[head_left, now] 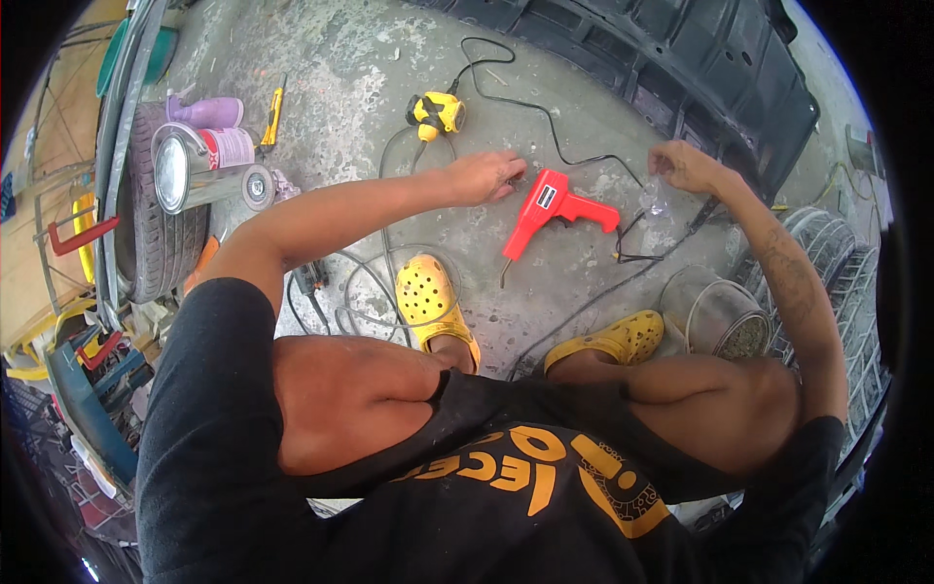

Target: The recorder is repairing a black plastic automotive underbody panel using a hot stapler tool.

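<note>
My left hand [486, 177] is closed, its fingers curled together just above the concrete floor; whatever they may hold is too small to make out. Close to its fingertips lies a red gun-shaped plastic welder [551, 204], its metal tip pointing toward me and its handle to the right. Over on the right, my right hand [684, 167] pinches a small clear plastic bag [658, 202], which hangs below the fingers. Neither hand touches the welder. A black cord [555, 136] runs between the two hands.
A yellow-and-black power tool [435, 115] lies ahead. To the left are a tire [161, 219], metal cans [219, 187], a purple bottle [209, 113] and a yellow cutter knife [275, 115]. A dark plastic car part [681, 58] fills the far right, above a metal pail [681, 302].
</note>
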`<move>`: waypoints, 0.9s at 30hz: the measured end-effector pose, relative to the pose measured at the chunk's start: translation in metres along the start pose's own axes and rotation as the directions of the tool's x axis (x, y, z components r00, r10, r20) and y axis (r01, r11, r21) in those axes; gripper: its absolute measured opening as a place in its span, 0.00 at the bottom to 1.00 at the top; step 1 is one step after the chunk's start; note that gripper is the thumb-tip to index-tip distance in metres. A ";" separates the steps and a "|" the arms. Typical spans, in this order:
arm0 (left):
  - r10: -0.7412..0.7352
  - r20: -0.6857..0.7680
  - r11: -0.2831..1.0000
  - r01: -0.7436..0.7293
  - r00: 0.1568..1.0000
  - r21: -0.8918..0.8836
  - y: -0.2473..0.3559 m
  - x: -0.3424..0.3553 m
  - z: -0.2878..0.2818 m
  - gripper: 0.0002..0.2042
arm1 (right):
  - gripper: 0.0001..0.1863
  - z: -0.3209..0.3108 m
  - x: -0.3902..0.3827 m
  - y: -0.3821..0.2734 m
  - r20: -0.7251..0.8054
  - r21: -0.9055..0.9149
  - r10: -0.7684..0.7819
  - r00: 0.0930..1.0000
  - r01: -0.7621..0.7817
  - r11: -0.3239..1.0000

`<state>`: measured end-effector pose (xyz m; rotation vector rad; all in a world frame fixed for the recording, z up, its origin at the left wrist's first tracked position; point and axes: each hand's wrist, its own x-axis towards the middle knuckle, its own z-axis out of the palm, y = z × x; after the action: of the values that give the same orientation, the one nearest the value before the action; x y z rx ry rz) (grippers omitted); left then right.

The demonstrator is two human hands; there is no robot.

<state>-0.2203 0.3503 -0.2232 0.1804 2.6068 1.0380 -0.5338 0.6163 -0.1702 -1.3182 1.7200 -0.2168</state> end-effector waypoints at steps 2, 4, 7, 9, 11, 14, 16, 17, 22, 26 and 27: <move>-0.021 0.028 1.000 0.021 0.999 0.005 -0.001 0.001 -0.001 0.11 | 0.12 -0.004 0.008 -0.014 -0.028 0.005 0.000 1.000 0.001 1.000; -0.047 0.057 0.999 0.047 0.997 0.016 -0.004 0.001 -0.001 0.11 | 0.11 -0.004 0.015 -0.027 -0.004 -0.026 -0.014 1.000 0.014 1.000; 0.046 0.000 0.996 -0.046 0.999 -0.081 -0.014 0.000 -0.006 0.09 | 0.11 -0.002 0.018 -0.030 0.015 -0.047 -0.040 0.999 0.041 0.998; 0.004 0.025 0.988 0.000 1.000 -0.158 -0.022 -0.004 -0.011 0.07 | 0.10 -0.002 0.022 -0.035 0.015 -0.031 -0.063 0.998 0.063 0.998; -0.049 -0.034 0.990 0.045 0.998 -0.131 -0.027 -0.008 -0.013 0.06 | 0.10 -0.005 0.024 -0.037 0.044 -0.046 -0.036 0.998 0.038 0.998; -0.075 -0.121 0.996 0.067 0.990 -0.064 -0.029 -0.013 -0.012 0.06 | 0.11 -0.005 0.029 -0.032 0.044 -0.062 -0.066 0.997 0.069 0.996; -0.049 -0.148 0.999 0.046 0.988 -0.020 -0.027 -0.013 -0.012 0.06 | 0.11 -0.006 0.028 -0.029 0.043 -0.064 -0.060 0.997 0.063 0.996; -0.020 -0.155 1.000 0.020 0.988 -0.003 -0.028 -0.014 -0.012 0.06 | 0.11 -0.007 0.029 -0.030 0.041 -0.069 -0.061 0.997 0.064 0.996; -0.019 -0.051 0.997 0.015 0.999 -0.079 -0.025 -0.011 -0.030 0.07 | 0.12 -0.009 0.023 -0.036 0.013 -0.067 -0.091 0.996 0.091 0.994; -0.247 0.065 0.829 0.245 0.967 -0.503 0.002 -0.005 -0.058 0.11 | 0.16 -0.016 0.026 -0.075 -0.010 0.090 0.032 0.999 -0.031 0.996; -0.308 0.057 0.754 0.280 0.950 -0.594 0.010 -0.002 -0.064 0.13 | 0.16 -0.013 0.028 -0.085 -0.009 0.091 0.040 0.999 -0.039 0.995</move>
<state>-0.2409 0.3157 -0.1725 -0.4006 2.1000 1.6773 -0.4861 0.5536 -0.1255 -1.2183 1.7234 -0.2763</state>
